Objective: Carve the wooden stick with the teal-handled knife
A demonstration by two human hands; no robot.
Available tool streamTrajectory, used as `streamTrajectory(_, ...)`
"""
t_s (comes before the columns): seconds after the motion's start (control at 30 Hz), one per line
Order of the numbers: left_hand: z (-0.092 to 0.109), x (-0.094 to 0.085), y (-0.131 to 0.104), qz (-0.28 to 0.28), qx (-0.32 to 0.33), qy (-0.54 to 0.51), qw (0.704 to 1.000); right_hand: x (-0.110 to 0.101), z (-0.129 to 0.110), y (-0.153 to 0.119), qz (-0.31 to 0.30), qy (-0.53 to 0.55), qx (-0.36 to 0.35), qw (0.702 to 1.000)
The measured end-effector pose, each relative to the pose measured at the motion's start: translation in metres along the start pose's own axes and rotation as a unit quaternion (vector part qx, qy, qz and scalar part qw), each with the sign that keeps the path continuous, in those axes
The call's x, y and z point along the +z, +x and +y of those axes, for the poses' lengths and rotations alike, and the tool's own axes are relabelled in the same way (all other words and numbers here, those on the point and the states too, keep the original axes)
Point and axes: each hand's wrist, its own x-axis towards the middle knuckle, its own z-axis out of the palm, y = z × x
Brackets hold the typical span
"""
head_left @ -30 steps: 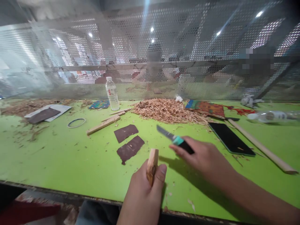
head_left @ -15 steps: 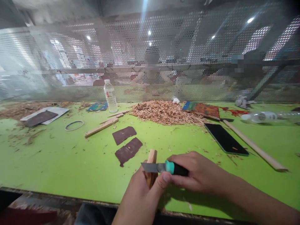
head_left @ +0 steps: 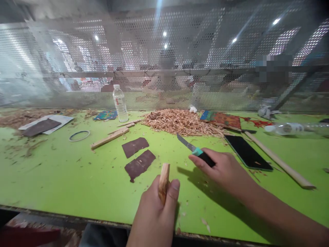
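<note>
My left hand (head_left: 154, 216) grips a short piece of pale wood (head_left: 163, 180) upright at the near edge of the green table (head_left: 64, 178). My right hand (head_left: 226, 169) holds a knife (head_left: 195, 151) with a black and teal handle. Its blade points away to the upper left, clear of the wood. Small fresh chips lie on the table under my hands.
Two dark sandpaper pieces (head_left: 137, 156) lie ahead of my left hand. A heap of wood shavings (head_left: 180, 123), a water bottle (head_left: 119, 103), wooden sticks (head_left: 109, 137), a phone (head_left: 247, 152), a long dowel (head_left: 280, 161) and a ring (head_left: 79, 135) lie farther out. A perforated metal screen (head_left: 164, 61) backs the table.
The knife was at the wood half a second ago. My right hand has since swung it forward and right, away from the wood, as one second ago.
</note>
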Motion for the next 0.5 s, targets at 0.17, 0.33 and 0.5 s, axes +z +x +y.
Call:
streamTrajectory(0.17,0.000,-0.004,0.003,-0.045,-0.027,-0.084,0.995,0.001,-0.011,-0.001,-0.053,0.020,-0.028,0.998)
streamTrajectory(0.33,0.000,-0.009,0.004,-0.064,-0.007,-0.147,0.987,0.009,-0.037,-0.024,-0.144,0.062,-0.067,0.985)
streamTrajectory(0.5,-0.001,-0.012,0.007,-0.039,-0.004,-0.153,0.987,0.033,-0.057,-0.050,-0.080,0.101,-0.017,0.992)
